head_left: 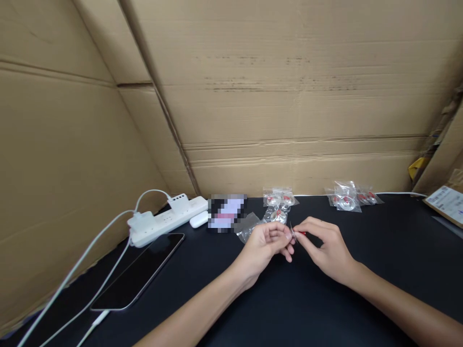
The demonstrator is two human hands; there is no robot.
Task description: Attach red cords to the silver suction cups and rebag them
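Above a black tabletop (390, 241), left hand (269, 241) and right hand (325, 246) pinch a thin metallic disc (293, 234), apparently mid-handling; the next move likely wants a steady grip.

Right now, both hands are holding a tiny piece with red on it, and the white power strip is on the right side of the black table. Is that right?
Not quite: the head view shows the white power strip on the left side of the black table. The left hand and right hand do hold the tiny piece with red.
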